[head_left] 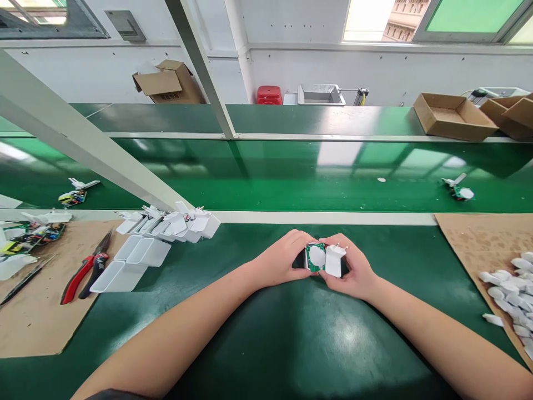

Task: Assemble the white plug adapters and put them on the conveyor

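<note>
Both hands meet over the green table (pixel 266 339), just in front of the white rail. My left hand (pixel 283 258) is closed around a small green circuit board (pixel 315 258) with a white patch on its face. My right hand (pixel 352 272) grips a white plastic charger shell (pixel 335 259) with metal prongs pointing up. Board and shell touch each other between the fingers. The dark part under the board is mostly hidden by my left fingers.
White open shells (pixel 141 258) lie in a row at the left beside red-handled pliers (pixel 81 275) on a cardboard sheet. White small parts (pixel 512 294) pile on cardboard at the right. Loose assemblies (pixel 458 189) sit on the conveyor belt. Cardboard boxes (pixel 453 116) stand beyond.
</note>
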Demonstrator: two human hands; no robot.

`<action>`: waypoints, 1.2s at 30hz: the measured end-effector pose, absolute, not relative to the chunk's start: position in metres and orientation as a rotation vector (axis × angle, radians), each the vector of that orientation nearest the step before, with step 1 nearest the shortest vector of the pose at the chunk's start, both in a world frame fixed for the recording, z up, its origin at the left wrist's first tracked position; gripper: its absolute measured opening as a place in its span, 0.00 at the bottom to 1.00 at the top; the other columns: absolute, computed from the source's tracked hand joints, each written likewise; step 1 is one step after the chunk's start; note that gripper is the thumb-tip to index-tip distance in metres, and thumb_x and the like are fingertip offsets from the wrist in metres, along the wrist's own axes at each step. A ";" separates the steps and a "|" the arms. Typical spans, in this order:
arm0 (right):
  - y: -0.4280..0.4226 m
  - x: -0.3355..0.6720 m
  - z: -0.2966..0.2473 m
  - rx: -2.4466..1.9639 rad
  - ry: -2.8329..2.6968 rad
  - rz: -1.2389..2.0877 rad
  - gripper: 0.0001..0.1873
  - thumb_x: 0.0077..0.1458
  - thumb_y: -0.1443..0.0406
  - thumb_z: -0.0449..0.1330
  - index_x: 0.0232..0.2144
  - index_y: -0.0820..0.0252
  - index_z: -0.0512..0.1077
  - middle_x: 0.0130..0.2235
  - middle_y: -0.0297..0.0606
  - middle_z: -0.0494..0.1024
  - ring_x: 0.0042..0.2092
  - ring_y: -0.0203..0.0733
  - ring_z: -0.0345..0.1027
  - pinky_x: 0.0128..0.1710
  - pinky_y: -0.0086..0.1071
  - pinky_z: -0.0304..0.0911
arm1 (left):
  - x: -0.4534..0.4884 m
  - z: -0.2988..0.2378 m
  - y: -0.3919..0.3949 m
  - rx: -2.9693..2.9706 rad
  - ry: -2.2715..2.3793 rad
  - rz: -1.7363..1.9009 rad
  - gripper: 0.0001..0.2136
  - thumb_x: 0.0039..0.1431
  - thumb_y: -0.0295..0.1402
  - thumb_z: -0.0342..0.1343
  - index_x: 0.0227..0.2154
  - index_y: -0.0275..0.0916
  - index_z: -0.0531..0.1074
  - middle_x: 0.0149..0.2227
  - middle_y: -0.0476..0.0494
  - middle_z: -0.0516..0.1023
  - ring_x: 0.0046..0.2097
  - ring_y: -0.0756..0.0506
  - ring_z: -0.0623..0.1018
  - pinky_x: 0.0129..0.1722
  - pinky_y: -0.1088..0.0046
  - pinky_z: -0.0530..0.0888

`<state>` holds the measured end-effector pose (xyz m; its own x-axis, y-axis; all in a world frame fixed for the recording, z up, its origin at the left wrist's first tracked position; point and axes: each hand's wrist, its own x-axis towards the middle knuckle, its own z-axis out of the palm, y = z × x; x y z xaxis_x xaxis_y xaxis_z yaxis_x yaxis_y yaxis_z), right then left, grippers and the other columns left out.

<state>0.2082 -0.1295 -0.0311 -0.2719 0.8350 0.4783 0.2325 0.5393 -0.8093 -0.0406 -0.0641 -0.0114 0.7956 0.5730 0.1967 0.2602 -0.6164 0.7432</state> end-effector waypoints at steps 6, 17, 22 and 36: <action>-0.131 0.208 -0.031 -0.880 -1.841 0.661 0.44 0.51 0.71 0.71 0.67 0.41 0.66 0.51 0.43 0.79 0.46 0.54 0.77 0.43 0.48 0.76 | -0.041 -0.014 -0.065 2.268 0.573 0.590 0.28 0.65 0.41 0.69 0.64 0.45 0.69 0.59 0.37 0.78 0.62 0.34 0.75 0.62 0.53 0.76; -0.129 0.209 -0.030 -0.893 -1.840 0.670 0.43 0.50 0.70 0.71 0.66 0.42 0.67 0.49 0.42 0.79 0.45 0.54 0.76 0.43 0.48 0.76 | -0.042 -0.015 -0.064 2.280 0.541 0.595 0.30 0.67 0.46 0.68 0.67 0.47 0.68 0.60 0.35 0.78 0.62 0.33 0.76 0.62 0.51 0.76; -0.128 0.210 -0.029 -0.863 -1.840 0.679 0.43 0.50 0.71 0.70 0.67 0.42 0.66 0.50 0.42 0.79 0.46 0.54 0.76 0.44 0.48 0.76 | -0.043 -0.014 -0.064 2.288 0.537 0.596 0.29 0.67 0.46 0.68 0.65 0.45 0.69 0.59 0.35 0.78 0.61 0.34 0.76 0.61 0.53 0.76; -0.129 0.210 -0.031 -0.850 -1.830 0.679 0.42 0.53 0.70 0.70 0.68 0.42 0.66 0.51 0.44 0.79 0.46 0.54 0.77 0.45 0.49 0.76 | -0.043 -0.013 -0.064 2.276 0.528 0.577 0.29 0.66 0.44 0.69 0.66 0.46 0.68 0.60 0.35 0.78 0.61 0.33 0.76 0.61 0.52 0.77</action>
<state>0.2102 -0.1292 -0.0305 -0.2854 0.7956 0.5344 0.2543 0.6005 -0.7581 -0.0431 -0.0635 -0.0133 0.8162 0.5220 0.2476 0.2009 -0.6582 0.7255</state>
